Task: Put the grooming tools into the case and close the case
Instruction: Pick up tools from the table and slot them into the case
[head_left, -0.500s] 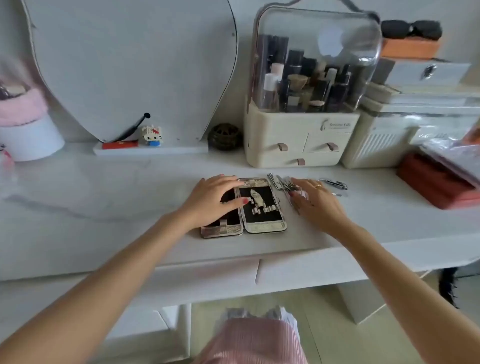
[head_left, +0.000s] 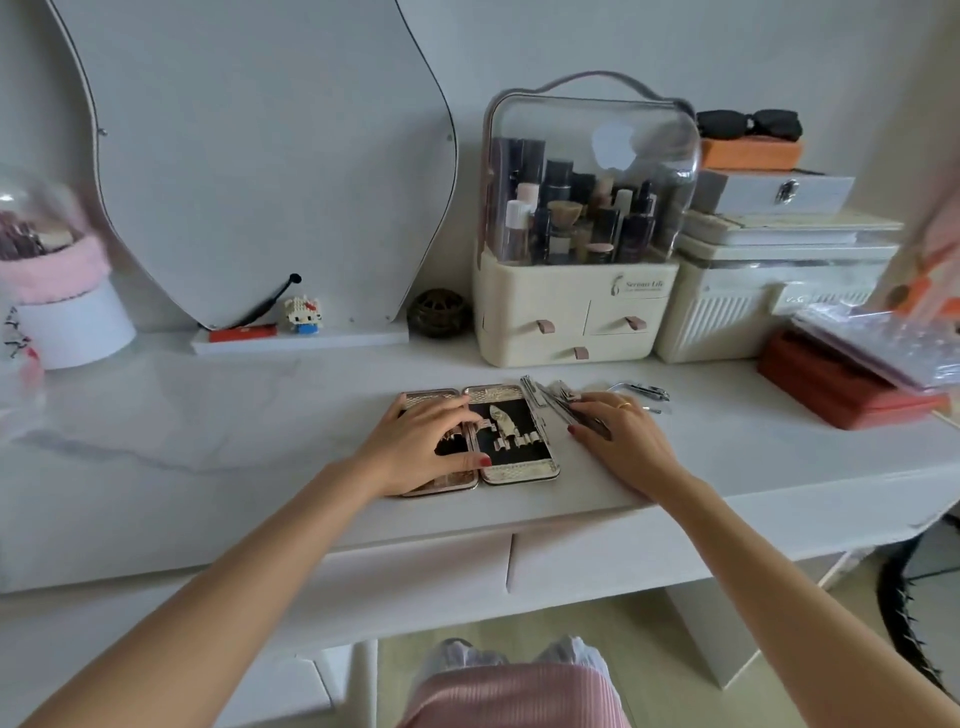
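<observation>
A small case (head_left: 519, 470) lies open flat on the white table, with a black lining and metal holders inside. My left hand (head_left: 423, 447) rests on its left half, fingers spread and fairly straight. Just right of the case lies a heap of several metal grooming tools (head_left: 553, 397). My right hand (head_left: 621, 436) lies over that heap, and its fingertips touch a dark slim tool (head_left: 587, 422); whether they pinch it is hidden. A pair of nail clippers (head_left: 647, 391) lies behind my right hand.
A cosmetics organiser with a clear dome (head_left: 576, 312) stands right behind the case. White boxes (head_left: 769, 291) and a red box (head_left: 836, 384) fill the right side. A mirror (head_left: 260, 156) leans at the back left, with a white tub (head_left: 72, 322) beside it.
My left hand has slid a little further onto the case's left half. My right hand has shifted slightly over the tool heap.
</observation>
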